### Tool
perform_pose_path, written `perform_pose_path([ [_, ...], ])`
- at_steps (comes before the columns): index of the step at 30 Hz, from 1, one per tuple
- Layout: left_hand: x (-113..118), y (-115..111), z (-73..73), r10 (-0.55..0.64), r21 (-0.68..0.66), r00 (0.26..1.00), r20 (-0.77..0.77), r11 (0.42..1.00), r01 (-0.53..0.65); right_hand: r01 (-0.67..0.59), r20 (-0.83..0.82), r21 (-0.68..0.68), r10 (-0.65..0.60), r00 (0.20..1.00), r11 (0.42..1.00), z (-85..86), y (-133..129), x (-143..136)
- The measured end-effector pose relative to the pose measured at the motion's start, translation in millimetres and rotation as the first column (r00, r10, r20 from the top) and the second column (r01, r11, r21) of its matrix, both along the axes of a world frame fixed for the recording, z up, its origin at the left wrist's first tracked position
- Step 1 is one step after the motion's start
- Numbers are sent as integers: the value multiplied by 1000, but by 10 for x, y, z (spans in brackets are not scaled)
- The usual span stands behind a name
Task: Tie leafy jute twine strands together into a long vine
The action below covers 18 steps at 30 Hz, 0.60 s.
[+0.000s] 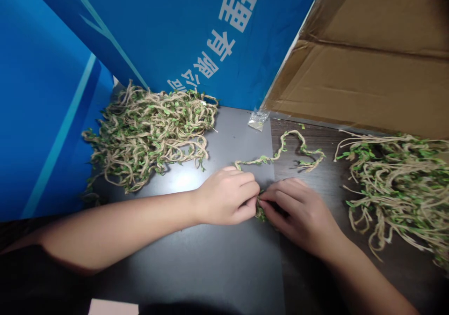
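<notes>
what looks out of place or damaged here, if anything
A small piece of clear plastic by the foot of the cardboard looks stray, since it doesn't match the leafy cord. A tiny green scrap lies loose nearby. The cardboard is creased across; nothing looks spilled.

glare: white patch on grey mat | lower edge: dim | top-right corner: blackened | shadow: beneath right hand

One head-worn camera looks forward and steeply down from above and behind the fingers, near enough to include both forearms, reaching beyond the fingertips to a blue lettered panel and brown cardboard
</notes>
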<state>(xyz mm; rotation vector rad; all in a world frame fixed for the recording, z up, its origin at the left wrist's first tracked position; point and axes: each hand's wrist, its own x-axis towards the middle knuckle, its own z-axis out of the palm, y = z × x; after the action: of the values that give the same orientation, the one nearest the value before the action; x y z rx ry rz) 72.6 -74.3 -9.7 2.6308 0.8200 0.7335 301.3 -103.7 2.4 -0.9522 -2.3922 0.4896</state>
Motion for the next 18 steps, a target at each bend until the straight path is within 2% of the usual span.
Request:
perform_pose_path([
  [7, 2, 7, -11, -12, -15, 999, 33, 1000, 12, 13, 32, 87, -15, 999, 996, -10, -15, -49],
  [18, 8, 24, 43, 56, -336, 983, 177, 942, 7, 71, 1, 169, -72, 997, 983, -24, -25, -45],
])
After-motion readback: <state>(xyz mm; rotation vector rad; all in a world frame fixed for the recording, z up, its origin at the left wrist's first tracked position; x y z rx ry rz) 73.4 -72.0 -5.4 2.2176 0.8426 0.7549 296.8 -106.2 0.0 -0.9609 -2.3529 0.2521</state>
